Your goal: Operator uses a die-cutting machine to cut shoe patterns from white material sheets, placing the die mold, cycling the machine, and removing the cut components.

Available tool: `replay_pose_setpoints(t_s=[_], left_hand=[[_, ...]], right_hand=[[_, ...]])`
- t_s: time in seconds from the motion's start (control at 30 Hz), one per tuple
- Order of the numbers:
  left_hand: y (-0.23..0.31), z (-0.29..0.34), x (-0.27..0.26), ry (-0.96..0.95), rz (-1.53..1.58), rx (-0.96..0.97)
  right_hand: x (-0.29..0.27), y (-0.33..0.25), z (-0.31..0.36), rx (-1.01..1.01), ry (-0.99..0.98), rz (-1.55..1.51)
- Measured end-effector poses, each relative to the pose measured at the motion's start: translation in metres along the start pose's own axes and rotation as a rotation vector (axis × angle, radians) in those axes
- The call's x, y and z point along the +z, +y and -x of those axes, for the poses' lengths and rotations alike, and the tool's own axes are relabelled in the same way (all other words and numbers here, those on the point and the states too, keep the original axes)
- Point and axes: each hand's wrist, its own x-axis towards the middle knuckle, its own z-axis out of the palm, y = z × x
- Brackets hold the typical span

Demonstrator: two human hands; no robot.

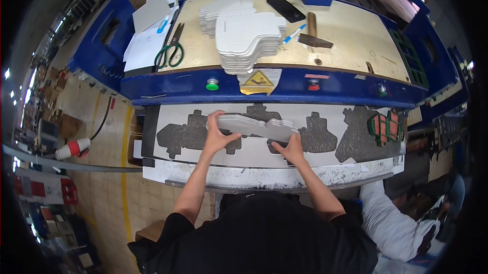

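Note:
Between my hands is a small stack of pale grey die-cut board pieces [251, 125], tilted so that its layered edges show. My left hand [217, 136] grips the stack's left end, thumb along the near side. At the right end my right hand [290, 149] holds it, its thumb near the lower edge. Some fingers of both hands are hidden behind the pieces. Below lies a light sheet [244, 158] with dark, worn cutout shapes [317, 134], partly covered by my hands and the stack.
Beyond the blue machine front [178, 87], with a green button [212, 84] and a red button [313, 85], a taller stack of cut boards [249, 32] stands on the wooden top. Scissors [172, 52], a phone [286, 9] and a hammer [315, 41] lie around it. A green-red frame [386, 127] sits right.

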Motion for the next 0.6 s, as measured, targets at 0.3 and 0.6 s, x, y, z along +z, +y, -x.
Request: replay_pose_setpoints(t_s=[0.3, 0.6], left_hand=[[-0.001, 0.015, -0.004, -0.066, -0.118, 0.001], [0.034, 0.024, -0.017, 0.318, -0.099, 0.178]], right_hand=[[-0.006, 0.009, -0.021, 0.122, -0.083, -0.095], [-0.057, -0.012, -0.021, -0.434, 0.257, -0.071]])
